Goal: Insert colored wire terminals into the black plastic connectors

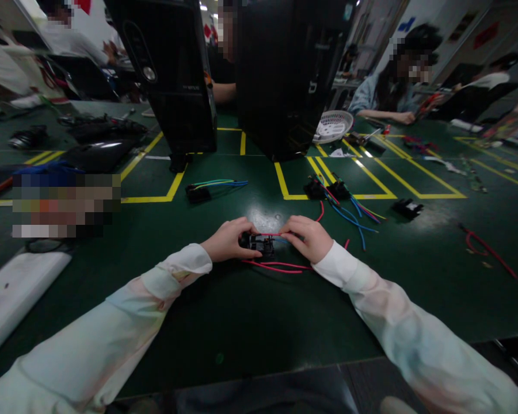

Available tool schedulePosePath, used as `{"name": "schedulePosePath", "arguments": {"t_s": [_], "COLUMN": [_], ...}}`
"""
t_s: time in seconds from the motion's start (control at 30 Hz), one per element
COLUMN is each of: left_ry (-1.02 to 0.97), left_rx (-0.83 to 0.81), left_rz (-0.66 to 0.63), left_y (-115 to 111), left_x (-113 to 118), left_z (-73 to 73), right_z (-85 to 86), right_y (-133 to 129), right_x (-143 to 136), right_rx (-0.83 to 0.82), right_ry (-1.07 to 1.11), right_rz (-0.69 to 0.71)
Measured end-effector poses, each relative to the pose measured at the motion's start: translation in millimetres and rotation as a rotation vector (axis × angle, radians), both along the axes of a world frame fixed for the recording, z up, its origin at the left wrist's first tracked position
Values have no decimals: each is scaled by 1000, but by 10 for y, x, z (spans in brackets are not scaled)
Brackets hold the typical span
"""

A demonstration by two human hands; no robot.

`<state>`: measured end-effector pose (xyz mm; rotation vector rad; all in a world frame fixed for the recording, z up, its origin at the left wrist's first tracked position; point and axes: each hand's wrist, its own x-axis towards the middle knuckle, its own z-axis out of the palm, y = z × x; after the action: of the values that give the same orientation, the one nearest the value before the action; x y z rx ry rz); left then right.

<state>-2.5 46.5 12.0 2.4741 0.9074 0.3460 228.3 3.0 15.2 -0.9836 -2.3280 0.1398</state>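
Green tabletop (224,322), yellow lines (175,185) all over, black computer towers (172,75) at 11 and 1 o'clock, people (408,86) at 10 and 2. Dead centre, left hand (228,240) is clamped on a black plastic part (266,248), right hand (309,238) pinching a red wire (270,234).

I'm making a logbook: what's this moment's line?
left hand: holds black part | right hand: pinches red wire | other red wires: on table
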Motion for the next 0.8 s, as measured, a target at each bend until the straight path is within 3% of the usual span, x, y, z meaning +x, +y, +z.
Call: {"name": "schedulePosePath", "arguments": {"t_s": [0.8], "left_ry": [4], "left_rx": [-6], "left_rz": [17], "left_y": [5], "left_x": [-10], "left_z": [-25], "right_z": [-16], "right_y": [-12], "right_x": [9], "right_rx": [36], "right_ry": [-63], "right_rz": [-52]}}
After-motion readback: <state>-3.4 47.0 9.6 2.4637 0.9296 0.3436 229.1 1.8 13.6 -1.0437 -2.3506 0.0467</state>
